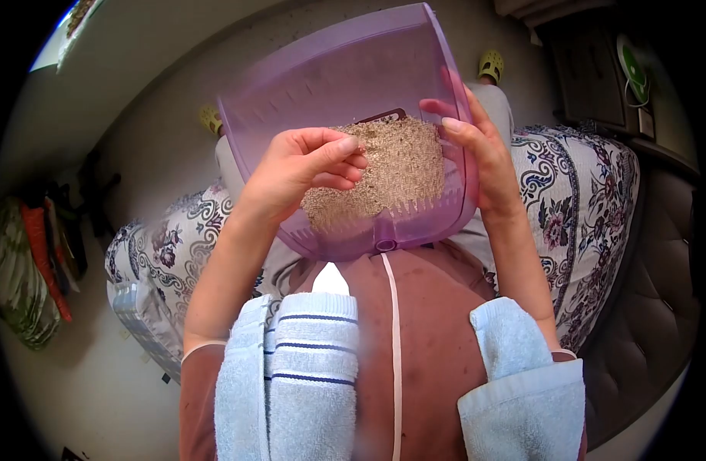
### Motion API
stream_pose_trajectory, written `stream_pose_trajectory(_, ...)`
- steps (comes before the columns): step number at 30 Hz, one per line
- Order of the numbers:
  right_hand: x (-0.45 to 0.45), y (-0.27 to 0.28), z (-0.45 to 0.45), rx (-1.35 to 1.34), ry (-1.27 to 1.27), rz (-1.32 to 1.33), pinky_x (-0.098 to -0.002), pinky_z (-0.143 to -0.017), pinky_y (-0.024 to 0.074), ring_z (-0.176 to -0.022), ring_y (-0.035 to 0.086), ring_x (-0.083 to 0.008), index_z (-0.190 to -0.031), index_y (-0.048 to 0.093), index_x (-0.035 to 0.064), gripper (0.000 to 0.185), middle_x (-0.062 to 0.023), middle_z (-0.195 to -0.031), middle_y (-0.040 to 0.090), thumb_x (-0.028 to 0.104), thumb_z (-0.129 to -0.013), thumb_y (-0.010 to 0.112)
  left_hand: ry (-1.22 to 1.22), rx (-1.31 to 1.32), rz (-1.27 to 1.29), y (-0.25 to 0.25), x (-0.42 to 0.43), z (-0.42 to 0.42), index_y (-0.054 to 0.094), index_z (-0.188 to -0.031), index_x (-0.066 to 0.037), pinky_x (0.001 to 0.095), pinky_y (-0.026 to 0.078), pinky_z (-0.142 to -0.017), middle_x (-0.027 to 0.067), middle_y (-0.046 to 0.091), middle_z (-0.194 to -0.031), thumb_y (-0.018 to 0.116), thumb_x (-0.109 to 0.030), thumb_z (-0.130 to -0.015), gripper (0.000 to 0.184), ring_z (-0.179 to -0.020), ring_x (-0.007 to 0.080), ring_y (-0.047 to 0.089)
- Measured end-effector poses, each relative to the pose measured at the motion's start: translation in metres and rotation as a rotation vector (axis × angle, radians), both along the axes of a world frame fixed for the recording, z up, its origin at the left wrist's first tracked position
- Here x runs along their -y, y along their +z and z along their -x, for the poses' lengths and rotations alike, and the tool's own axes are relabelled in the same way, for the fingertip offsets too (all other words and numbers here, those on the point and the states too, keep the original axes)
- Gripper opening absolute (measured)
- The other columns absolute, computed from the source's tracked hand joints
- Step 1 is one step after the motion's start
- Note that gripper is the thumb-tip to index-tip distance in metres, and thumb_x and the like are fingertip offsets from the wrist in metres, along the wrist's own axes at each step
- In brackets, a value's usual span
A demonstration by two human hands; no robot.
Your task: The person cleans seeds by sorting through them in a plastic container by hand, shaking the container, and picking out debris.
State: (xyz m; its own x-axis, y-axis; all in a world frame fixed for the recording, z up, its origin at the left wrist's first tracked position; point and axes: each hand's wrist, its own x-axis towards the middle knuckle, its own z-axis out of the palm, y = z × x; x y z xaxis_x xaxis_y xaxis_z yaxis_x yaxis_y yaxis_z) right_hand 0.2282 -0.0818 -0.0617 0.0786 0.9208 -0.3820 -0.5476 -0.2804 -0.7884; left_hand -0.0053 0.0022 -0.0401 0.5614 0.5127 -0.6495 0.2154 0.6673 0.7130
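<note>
A translucent purple bin (330,58) rests tilted on the person's lap, with beige, grain-like material (403,161) heaped in its lower part. A dark-edged flat item (383,116) lies at the upper edge of the heap. Above the left part of the material is my left hand (314,161), its thumb and fingertips pinched together; whatever may be between them is too small to make out. My right hand (483,150) grips the right wall of the bin, the thumb over the rim and fingers seen through the plastic.
A patterned cover (556,196) spreads on both sides of the lap. Light blue towels (314,384) hang over the chest. Yellow-green shoes (491,67) show on the floor beyond the bin. Dark furniture (595,69) with a green round object (633,69) stands at the upper right.
</note>
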Motion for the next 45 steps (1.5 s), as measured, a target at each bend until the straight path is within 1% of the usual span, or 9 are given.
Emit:
stream_pose_trajectory(1, 0.000, -0.002, -0.001, -0.006, 0.001, -0.003, -0.0260, -0.097, 0.0378, -0.108, 0.050, -0.0124, -0.144, 0.041, 0.0096, 0.062, -0.0078, -0.120, 0.053, 0.012, -0.086, 0.062, -0.040, -0.063, -0.084, -0.001, 0.002, -0.001, 0.068, -0.101, -0.003, 0.0277, 0.058, -0.066, 0.0114, 0.070, -0.095, 0.062, -0.019, -0.093, 0.020, -0.077, 0.0186, 0.070)
stream_pose_trajectory(4, 0.000, -0.004, 0.000, -0.009, -0.017, -0.012, -0.0262, -0.097, 0.0381, -0.108, 0.050, -0.0123, -0.144, 0.040, 0.0089, 0.062, -0.0074, -0.119, 0.053, 0.012, -0.086, 0.061, -0.265, -0.264, -1.455, -0.010, 0.014, -0.006, 0.071, -0.093, -0.011, 0.0276, 0.056, -0.061, 0.0069, 0.070, -0.088, 0.069, -0.017, -0.086, 0.009, -0.070, 0.0191, 0.067)
stream_pose_trajectory(8, 0.002, -0.005, -0.001, -0.025, -0.025, -0.006, -0.0263, -0.097, 0.0383, -0.108, 0.050, -0.0124, -0.144, 0.040, 0.0082, 0.062, -0.0078, -0.120, 0.053, 0.012, -0.086, 0.061, -0.416, -0.426, -1.888, 0.003, 0.002, -0.005, 0.072, -0.098, -0.012, 0.0275, 0.053, -0.073, 0.0072, 0.067, -0.101, 0.072, -0.010, -0.082, 0.015, -0.085, 0.0194, 0.065)
stream_pose_trajectory(11, 0.003, -0.004, -0.003, 0.001, -0.019, -0.002, -0.0262, -0.098, 0.0380, -0.110, 0.050, -0.0130, -0.144, 0.040, 0.0082, 0.062, -0.0087, -0.121, 0.053, 0.012, -0.085, 0.061, -0.020, -0.352, -1.102, 0.008, -0.007, 0.020, 0.071, -0.103, -0.008, 0.0318, 0.050, -0.086, 0.0077, 0.064, -0.114, 0.070, -0.011, -0.085, 0.018, -0.102, 0.0234, 0.060)
stream_pose_trajectory(13, 0.004, -0.003, -0.004, 0.000, -0.021, 0.004, -0.0268, -0.099, 0.0376, -0.112, 0.050, -0.0139, -0.144, 0.040, 0.0082, 0.062, -0.0093, -0.122, 0.053, 0.012, -0.085, 0.061, 0.282, -0.391, -1.310, 0.025, -0.045, 0.036, 0.070, -0.103, -0.003, 0.0363, 0.047, -0.093, 0.0093, 0.061, -0.122, 0.068, -0.019, -0.088, 0.022, -0.111, 0.0261, 0.056)
stream_pose_trajectory(16, 0.003, -0.005, -0.004, 0.106, 0.020, -0.020, -0.0299, -0.094, 0.0437, -0.109, 0.053, -0.0188, -0.146, 0.034, 0.0090, 0.063, -0.0147, -0.126, 0.051, 0.017, -0.087, 0.057, 0.105, -1.524, -1.826, 0.014, -0.106, 0.098, 0.070, -0.106, -0.011, 0.0372, 0.046, -0.095, 0.0100, 0.058, -0.127, 0.067, -0.023, -0.088, 0.022, -0.113, 0.0266, 0.056)
stream_pose_trajectory(20, 0.003, -0.005, -0.005, 0.163, 0.042, -0.020, -0.0308, -0.090, 0.0469, -0.107, 0.056, -0.0216, -0.147, 0.031, 0.0094, 0.064, -0.0174, -0.128, 0.050, 0.021, -0.088, 0.055, -0.041, -0.972, -1.811, 0.023, -0.080, 0.068, 0.070, -0.108, -0.020, 0.0371, 0.048, -0.087, 0.0084, 0.058, -0.119, 0.070, -0.012, -0.078, 0.031, -0.104, 0.0244, 0.057)
stream_pose_trajectory(24, 0.002, -0.002, -0.003, 0.049, -0.008, 0.026, -0.0291, -0.101, 0.0364, -0.115, 0.049, -0.0165, -0.144, 0.039, 0.0077, 0.064, -0.0121, -0.123, 0.053, 0.014, -0.084, 0.061, -0.471, -0.132, -1.168, 0.007, -0.008, 0.011, 0.071, -0.100, -0.011, 0.0253, 0.054, -0.063, 0.0024, 0.066, -0.096, 0.073, -0.001, -0.077, 0.026, -0.075, 0.0118, 0.063)
stream_pose_trajectory(45, 0.007, 0.001, -0.005, 0.009, -0.024, 0.024, -0.0293, -0.102, 0.0373, -0.115, 0.049, -0.0160, -0.143, 0.040, 0.0072, 0.062, -0.0108, -0.123, 0.054, 0.012, -0.085, 0.060, -0.713, -0.173, -1.216, -0.015, 0.017, -0.013, 0.069, -0.087, -0.007, 0.0337, 0.052, -0.065, 0.0062, 0.063, -0.084, 0.070, -0.011, -0.079, 0.009, -0.075, 0.0243, 0.064)
